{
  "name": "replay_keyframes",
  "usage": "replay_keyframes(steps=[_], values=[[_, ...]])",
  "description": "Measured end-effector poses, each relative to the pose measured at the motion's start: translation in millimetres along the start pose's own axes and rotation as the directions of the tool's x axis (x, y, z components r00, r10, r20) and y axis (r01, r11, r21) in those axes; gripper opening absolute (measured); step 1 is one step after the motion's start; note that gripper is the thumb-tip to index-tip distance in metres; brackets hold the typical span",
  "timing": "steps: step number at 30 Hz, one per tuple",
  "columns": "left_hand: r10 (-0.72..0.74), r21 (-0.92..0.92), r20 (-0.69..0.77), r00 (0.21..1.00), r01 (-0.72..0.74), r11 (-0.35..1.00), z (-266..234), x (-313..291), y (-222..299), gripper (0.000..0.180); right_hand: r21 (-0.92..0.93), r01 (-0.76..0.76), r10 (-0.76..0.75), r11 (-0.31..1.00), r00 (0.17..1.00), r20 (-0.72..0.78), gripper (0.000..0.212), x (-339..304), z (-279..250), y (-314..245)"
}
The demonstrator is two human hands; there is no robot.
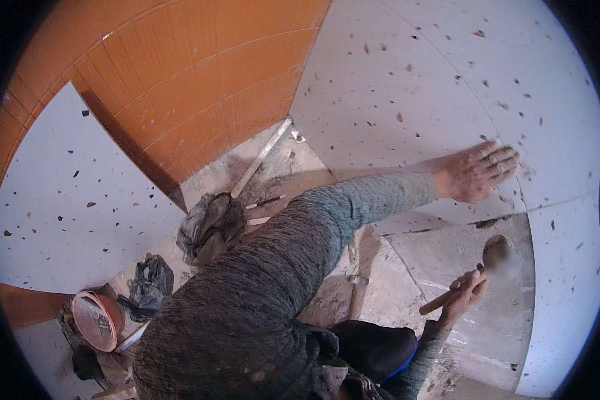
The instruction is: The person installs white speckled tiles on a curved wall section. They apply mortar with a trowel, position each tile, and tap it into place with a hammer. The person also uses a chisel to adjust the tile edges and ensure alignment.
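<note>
My left arm reaches across to the right, and my left hand (480,171) lies flat with fingers out on a white speckled wall tile (387,93). Lower down, my right hand (465,297) is closed around the wooden handle of a trowel (436,304). The trowel's roundish head is partly blurred, in front of a bare grey cement-coated patch (470,250) below the tile. Whether the head touches that patch I cannot tell. Another white speckled tile (567,267) borders the patch on its right.
A loose speckled tile (73,200) leans against the orange tiled wall (207,73). Black plastic bags (210,227), a reddish bucket (95,320) and a long pale bar (263,157) sit on the dusty floor. A hammer-like tool (357,297) is near my knee (373,347).
</note>
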State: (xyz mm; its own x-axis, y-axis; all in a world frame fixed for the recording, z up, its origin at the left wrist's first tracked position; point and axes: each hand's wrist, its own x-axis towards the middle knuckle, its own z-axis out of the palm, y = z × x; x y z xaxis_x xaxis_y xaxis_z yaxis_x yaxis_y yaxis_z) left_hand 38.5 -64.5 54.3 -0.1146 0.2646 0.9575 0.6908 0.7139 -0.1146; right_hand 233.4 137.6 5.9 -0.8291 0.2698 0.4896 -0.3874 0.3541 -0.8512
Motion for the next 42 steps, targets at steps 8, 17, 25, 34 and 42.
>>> replay_keyframes(steps=[8,17,25,34,42], values=[[-0.092,0.060,-0.187,0.978,0.105,0.993,-10.5,-6.0,-18.3,0.053,-0.097,-0.042,0.036,0.994,0.997,-0.064,0.036,3.7,35.7,-29.6],[-0.175,0.102,-0.187,0.967,0.196,0.975,-17.5,-13.0,-46.4,0.059,-0.099,-0.070,0.061,0.993,0.994,-0.095,0.039,1.8,85.3,-39.3],[-0.202,0.005,-0.133,0.970,0.204,0.979,-6.3,-18.1,-62.9,0.068,-0.001,-0.105,0.104,0.995,0.991,-0.082,0.035,0.0,101.1,-21.5],[-0.169,0.018,-0.058,0.984,0.171,0.985,-6.0,-20.0,-67.3,0.077,0.015,-0.105,0.105,0.994,0.993,-0.051,0.029,1.6,97.6,-11.9],[-0.159,-0.160,0.004,0.987,0.158,0.974,11.1,-13.5,-65.3,0.076,0.180,-0.073,0.081,0.981,0.996,-0.041,0.023,2.1,62.6,17.4]])
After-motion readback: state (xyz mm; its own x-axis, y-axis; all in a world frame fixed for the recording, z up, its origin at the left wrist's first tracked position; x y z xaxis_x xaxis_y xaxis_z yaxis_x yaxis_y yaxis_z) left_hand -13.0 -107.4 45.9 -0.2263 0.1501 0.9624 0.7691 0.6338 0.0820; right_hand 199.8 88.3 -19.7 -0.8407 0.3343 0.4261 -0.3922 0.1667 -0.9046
